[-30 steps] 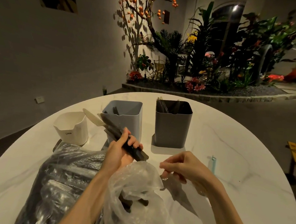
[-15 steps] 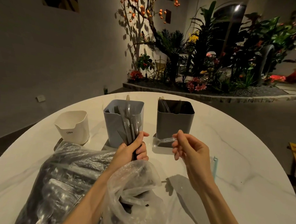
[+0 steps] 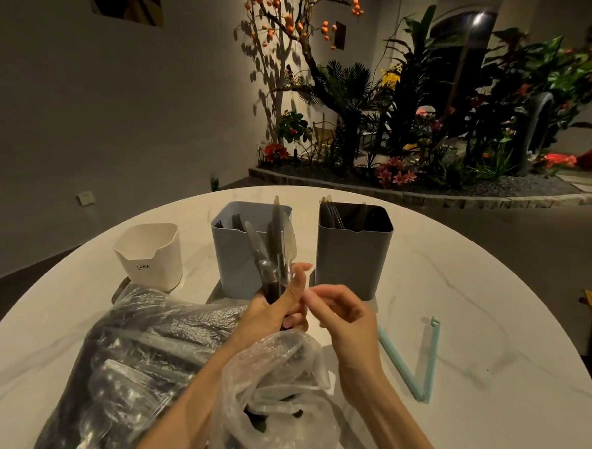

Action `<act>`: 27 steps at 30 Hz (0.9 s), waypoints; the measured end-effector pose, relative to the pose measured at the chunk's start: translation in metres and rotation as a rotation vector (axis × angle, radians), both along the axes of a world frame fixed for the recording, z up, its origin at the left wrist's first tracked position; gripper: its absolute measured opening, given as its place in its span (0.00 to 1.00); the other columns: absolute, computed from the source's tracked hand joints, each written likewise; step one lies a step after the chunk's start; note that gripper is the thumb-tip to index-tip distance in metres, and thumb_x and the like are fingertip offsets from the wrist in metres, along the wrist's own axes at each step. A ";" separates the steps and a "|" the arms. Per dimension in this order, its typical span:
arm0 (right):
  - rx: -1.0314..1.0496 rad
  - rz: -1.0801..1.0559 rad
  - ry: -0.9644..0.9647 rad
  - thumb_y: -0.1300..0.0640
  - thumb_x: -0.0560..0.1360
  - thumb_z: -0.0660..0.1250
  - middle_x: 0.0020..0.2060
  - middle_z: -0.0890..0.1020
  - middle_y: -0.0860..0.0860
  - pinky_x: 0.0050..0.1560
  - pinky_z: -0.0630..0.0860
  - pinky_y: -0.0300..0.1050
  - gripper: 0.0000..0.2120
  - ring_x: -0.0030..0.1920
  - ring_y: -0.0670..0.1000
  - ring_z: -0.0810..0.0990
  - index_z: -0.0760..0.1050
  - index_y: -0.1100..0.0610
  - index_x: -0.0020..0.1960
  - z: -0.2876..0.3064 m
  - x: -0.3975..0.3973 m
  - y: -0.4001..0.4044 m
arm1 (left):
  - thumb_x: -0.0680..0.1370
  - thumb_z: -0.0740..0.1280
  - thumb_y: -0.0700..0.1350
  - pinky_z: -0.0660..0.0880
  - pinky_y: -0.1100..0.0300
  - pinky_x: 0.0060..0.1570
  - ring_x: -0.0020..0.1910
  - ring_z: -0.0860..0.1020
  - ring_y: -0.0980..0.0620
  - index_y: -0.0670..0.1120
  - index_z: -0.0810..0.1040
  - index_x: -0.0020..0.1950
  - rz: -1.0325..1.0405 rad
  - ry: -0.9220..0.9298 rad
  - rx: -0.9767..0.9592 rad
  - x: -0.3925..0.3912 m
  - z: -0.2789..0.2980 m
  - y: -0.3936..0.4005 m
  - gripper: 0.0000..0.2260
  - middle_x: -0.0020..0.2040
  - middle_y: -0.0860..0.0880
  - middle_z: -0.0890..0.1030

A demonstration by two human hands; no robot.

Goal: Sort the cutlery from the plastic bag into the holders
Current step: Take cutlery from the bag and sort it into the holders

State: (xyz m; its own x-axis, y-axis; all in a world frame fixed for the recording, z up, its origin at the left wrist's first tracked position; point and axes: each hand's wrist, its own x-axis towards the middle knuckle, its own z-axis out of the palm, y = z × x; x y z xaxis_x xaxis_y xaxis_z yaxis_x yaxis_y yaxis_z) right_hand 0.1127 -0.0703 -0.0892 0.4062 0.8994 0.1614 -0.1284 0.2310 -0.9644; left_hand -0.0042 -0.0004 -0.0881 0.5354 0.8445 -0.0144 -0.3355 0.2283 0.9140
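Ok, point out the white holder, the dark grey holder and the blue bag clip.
white holder [image 3: 150, 256], head view, its front wall.
dark grey holder [image 3: 352, 261], head view, its front wall.
blue bag clip [image 3: 432, 358], head view, its right arm.

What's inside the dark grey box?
A few pale cutlery handles poke up at the back left of the dark grey box. Its wall hides their lower ends and the bottom.

This looks like a restaurant or cafe at night. A big round white desk [image 3: 456, 274] stands near an indoor garden bed [image 3: 409, 189] full of plants [image 3: 520, 98], pink flowers [image 3: 395, 174] and a tree with orange fruit [image 3: 298, 22]. Cutlery holders [image 3: 353, 258] stand on the desk.
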 end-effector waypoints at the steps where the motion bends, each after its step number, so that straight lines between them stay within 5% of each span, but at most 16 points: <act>1: 0.010 0.012 -0.076 0.52 0.70 0.76 0.42 0.86 0.49 0.49 0.80 0.45 0.07 0.47 0.53 0.84 0.85 0.53 0.45 -0.001 -0.001 0.000 | 0.68 0.74 0.62 0.69 0.59 0.32 0.29 0.67 0.52 0.51 0.84 0.57 0.023 0.064 0.007 -0.001 0.001 -0.001 0.22 0.30 0.47 0.66; 5: 0.014 0.043 -0.107 0.53 0.71 0.76 0.48 0.86 0.46 0.55 0.78 0.46 0.06 0.53 0.50 0.82 0.86 0.53 0.46 -0.001 0.004 0.002 | 0.79 0.66 0.52 0.69 0.59 0.33 0.29 0.70 0.50 0.43 0.81 0.54 -0.022 0.039 -0.075 -0.002 0.004 -0.005 0.13 0.32 0.45 0.70; 10: -0.052 -0.023 -0.065 0.42 0.70 0.73 0.49 0.84 0.44 0.48 0.79 0.38 0.17 0.52 0.44 0.82 0.79 0.46 0.56 0.003 0.010 0.005 | 0.74 0.66 0.44 0.65 0.59 0.35 0.30 0.64 0.52 0.39 0.74 0.46 -0.390 -0.052 -0.267 -0.001 0.005 -0.008 0.09 0.30 0.47 0.67; 14: -0.090 0.136 -0.071 0.42 0.73 0.69 0.37 0.85 0.45 0.35 0.75 0.30 0.17 0.39 0.43 0.84 0.80 0.56 0.50 0.014 0.014 0.000 | 0.74 0.65 0.44 0.70 0.56 0.41 0.34 0.70 0.49 0.38 0.72 0.56 -0.558 0.050 -0.281 0.001 0.003 -0.016 0.14 0.36 0.43 0.67; 18: -0.115 0.152 -0.021 0.47 0.80 0.64 0.44 0.87 0.53 0.41 0.79 0.36 0.17 0.46 0.50 0.87 0.80 0.60 0.54 0.017 0.020 -0.001 | 0.73 0.65 0.44 0.76 0.51 0.49 0.41 0.79 0.43 0.33 0.75 0.58 -0.532 0.151 -0.187 0.003 0.001 -0.017 0.18 0.40 0.38 0.77; 21: -0.101 0.124 0.005 0.47 0.81 0.62 0.46 0.87 0.51 0.44 0.81 0.41 0.15 0.47 0.51 0.87 0.80 0.57 0.56 0.017 0.029 -0.002 | 0.75 0.64 0.39 0.80 0.44 0.57 0.53 0.82 0.35 0.37 0.84 0.55 -0.431 0.136 -0.125 0.002 0.003 -0.014 0.14 0.53 0.30 0.81; 24: -0.095 0.155 -0.012 0.48 0.82 0.60 0.49 0.87 0.47 0.48 0.81 0.45 0.13 0.50 0.50 0.86 0.80 0.53 0.58 0.018 0.034 -0.003 | 0.74 0.66 0.42 0.67 0.33 0.70 0.65 0.74 0.28 0.38 0.79 0.64 -0.356 0.173 -0.047 0.003 -0.003 -0.007 0.20 0.64 0.27 0.75; 27: -0.122 0.206 -0.104 0.47 0.82 0.61 0.47 0.87 0.48 0.51 0.81 0.45 0.13 0.50 0.48 0.86 0.80 0.51 0.57 0.018 0.033 -0.003 | 0.72 0.69 0.42 0.71 0.37 0.67 0.63 0.77 0.31 0.35 0.76 0.65 -0.320 0.254 -0.055 0.005 -0.001 -0.008 0.23 0.61 0.29 0.79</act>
State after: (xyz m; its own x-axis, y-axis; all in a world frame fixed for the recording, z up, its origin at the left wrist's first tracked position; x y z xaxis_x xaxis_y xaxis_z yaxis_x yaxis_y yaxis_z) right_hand 0.1456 -0.0734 -0.0708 0.1988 0.9769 0.0782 -0.0591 0.0916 -0.9940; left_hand 0.0007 -0.0085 -0.0892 0.7448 0.6299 -0.2201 -0.0050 0.3351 0.9422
